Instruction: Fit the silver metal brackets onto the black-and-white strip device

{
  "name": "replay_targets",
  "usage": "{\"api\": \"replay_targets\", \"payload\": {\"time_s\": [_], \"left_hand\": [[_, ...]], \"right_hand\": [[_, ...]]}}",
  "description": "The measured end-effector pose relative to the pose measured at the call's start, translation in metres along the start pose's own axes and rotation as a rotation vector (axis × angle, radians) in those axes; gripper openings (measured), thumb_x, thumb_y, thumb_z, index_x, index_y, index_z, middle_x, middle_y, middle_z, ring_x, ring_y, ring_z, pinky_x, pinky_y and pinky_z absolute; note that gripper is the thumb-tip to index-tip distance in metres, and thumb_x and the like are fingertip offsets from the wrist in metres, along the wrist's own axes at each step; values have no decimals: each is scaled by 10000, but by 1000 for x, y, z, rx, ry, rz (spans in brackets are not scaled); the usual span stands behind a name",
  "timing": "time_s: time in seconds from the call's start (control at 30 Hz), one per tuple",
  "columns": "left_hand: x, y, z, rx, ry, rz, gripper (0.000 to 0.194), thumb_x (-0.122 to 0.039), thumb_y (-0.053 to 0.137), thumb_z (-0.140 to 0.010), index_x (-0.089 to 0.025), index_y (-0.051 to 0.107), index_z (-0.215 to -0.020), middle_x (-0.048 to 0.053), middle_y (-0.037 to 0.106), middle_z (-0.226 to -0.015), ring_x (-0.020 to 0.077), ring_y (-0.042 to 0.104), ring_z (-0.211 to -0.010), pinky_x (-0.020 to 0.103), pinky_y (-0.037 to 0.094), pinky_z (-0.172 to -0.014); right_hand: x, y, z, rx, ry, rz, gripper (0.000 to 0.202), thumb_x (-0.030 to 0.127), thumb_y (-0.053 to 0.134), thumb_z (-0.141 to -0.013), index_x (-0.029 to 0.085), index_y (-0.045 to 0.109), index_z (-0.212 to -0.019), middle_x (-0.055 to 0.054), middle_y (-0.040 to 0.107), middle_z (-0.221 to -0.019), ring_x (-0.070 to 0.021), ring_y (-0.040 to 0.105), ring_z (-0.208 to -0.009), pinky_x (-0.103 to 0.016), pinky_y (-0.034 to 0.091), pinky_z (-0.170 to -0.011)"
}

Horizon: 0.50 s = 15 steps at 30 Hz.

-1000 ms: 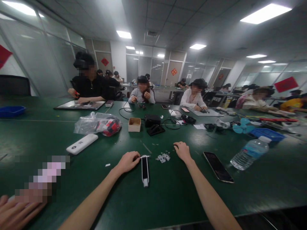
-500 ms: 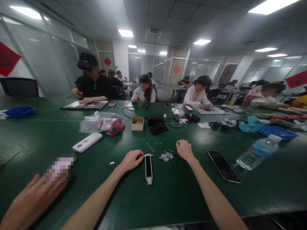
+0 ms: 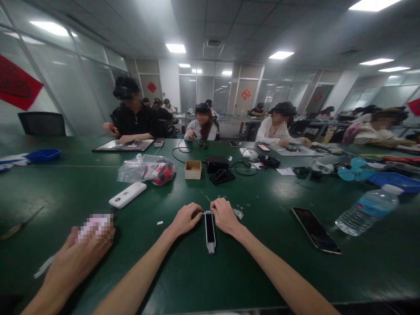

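Note:
A slim device (image 3: 210,232) with a white frame and a long black face lies upright in the view on the green table. My left hand (image 3: 187,218) is closed at its upper left corner, fingers curled together. On the opposite side, my right hand (image 3: 225,215) is closed at the upper right corner, its fingertips bent down. What either hand pinches is too small or hidden to name. Small metal plates (image 3: 239,214) lie just right of my right hand, partly covered by it, with tiny rings (image 3: 248,205) scattered beyond them.
A phone (image 3: 315,230) and a water bottle (image 3: 367,211) lie to the right. On the left, another person's hand (image 3: 80,249) holds a blurred-out object, near a white handheld unit (image 3: 127,195). Farther back are a plastic bag (image 3: 147,169), a small box (image 3: 193,170) and a black box (image 3: 217,163).
My right hand has moved left from beyond the metal plates to the device's top end. My left hand stays by the device. The view has shifted slightly.

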State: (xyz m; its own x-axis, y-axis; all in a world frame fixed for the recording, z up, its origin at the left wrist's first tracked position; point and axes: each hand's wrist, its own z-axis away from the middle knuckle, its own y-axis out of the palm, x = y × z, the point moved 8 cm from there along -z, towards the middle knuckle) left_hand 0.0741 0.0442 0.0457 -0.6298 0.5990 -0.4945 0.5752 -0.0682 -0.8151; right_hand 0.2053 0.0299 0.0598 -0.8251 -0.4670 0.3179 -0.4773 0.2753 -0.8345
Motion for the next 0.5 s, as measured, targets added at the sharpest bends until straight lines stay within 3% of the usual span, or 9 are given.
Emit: {"api": "replay_targets", "payload": {"time_s": [0.17,0.5], "left_hand": [[-5,-6,3,-106,75,19,181,-285,438,-905,-187,590,-911,39,610,-894,162,553,-794,301,439,-776],[-17,-3,7,-161,154,87,215,-311,427,-930,-174,591,-918,53,610,-877,150,546,-789,284,460,-758]], "right_hand": [[8,-5,6,-74,-54,-52,129,166,445,-906,189,561,-856,-41,604,-892,-181,496,-857,-314,346,-750],[15,-3,12,-143,-97,-125,137,273,508,-911,205,625,-893,-38,639,-902,-185,521,-903,-321,352,-776]]}}
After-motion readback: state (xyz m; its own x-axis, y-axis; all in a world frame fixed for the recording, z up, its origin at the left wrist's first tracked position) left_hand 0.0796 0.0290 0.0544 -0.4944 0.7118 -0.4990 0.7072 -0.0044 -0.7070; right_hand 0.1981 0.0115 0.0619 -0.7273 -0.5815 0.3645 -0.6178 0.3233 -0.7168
